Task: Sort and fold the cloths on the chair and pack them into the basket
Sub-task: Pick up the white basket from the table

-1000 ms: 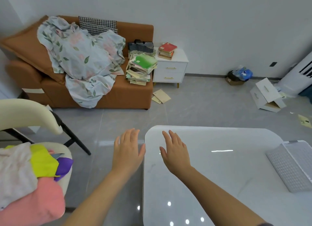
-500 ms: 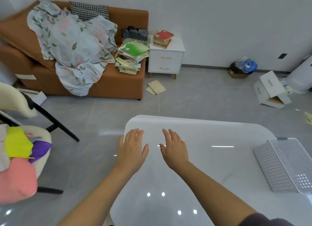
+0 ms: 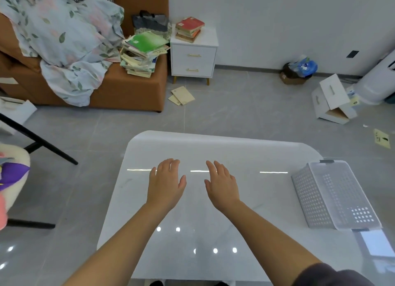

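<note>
At the far left edge of the view, a cream padded chair (image 3: 21, 157) with black legs carries the cloths. A purple cloth (image 3: 12, 173) lies near the seat's edge and a pink cloth (image 3: 1, 211) sits lower. Both are cut off by the frame, so how many more pieces lie there cannot be told. The chair stands well apart from the glossy white bench (image 3: 213, 147), with grey tiled floor between. Over the middle of the bench the left hand (image 3: 165, 185) is palm down, its fingers (image 3: 173, 167) straight and slightly spread, gripping nothing. Just beside it the right hand (image 3: 222, 186) lies the same way, loose and holding nothing. Whether the palms touch the surface or hover just above it cannot be told. At the right end of the bench sits the white perforated plastic basket (image 3: 333, 194), upright, with no cloth showing inside. The work looks to be at its very start, and the step in hand is likely the first fetch from the chair. To do it well, the left hand, being nearer, should reach across the gap and pinch one cloth by an edge or corner rather than scoop up the heap. It should then lift that cloth free of the others and spread it flat on the middle of the bench, keeping the basket's side unobstructed for packing.
</note>
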Available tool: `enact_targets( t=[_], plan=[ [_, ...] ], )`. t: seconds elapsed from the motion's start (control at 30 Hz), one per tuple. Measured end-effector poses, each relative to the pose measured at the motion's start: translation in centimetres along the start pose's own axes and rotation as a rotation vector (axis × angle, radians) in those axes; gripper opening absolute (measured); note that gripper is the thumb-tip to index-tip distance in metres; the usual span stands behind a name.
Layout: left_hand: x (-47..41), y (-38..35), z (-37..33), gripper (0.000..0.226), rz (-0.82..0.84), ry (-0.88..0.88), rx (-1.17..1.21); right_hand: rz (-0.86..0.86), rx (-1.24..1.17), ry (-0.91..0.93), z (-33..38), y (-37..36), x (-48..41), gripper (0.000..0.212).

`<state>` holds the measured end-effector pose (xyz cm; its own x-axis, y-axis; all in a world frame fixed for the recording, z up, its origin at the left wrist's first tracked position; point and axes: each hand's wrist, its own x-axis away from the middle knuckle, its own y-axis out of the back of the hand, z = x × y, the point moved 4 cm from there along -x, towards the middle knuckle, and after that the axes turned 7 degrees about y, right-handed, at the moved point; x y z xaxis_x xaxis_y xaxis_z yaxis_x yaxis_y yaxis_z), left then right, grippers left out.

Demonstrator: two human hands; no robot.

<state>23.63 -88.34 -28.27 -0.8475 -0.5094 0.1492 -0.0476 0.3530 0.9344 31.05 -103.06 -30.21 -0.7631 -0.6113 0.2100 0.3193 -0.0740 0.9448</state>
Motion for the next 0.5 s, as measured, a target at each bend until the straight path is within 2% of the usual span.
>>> enact_targets(
  t=[0.13,0.33,0.5],
  plan=[
    [1.3,-2.5,-4.4,0.046,-0.010,0.043,0.018,0.023,0.016,0.028,-6.0,0.4,1.1,0.055],
    [4.4,-6.9,-10.2,0.047,-0.005,0.201,0.033,0.113,0.065,0.157,-13.3,0.2,2.6,0.055],
    [4.5,-9.4,-14.4,0.046,0.014,0.215,0.031,0.155,0.091,0.180,-17.6,-0.1,3.2,0.056]
  ],
)
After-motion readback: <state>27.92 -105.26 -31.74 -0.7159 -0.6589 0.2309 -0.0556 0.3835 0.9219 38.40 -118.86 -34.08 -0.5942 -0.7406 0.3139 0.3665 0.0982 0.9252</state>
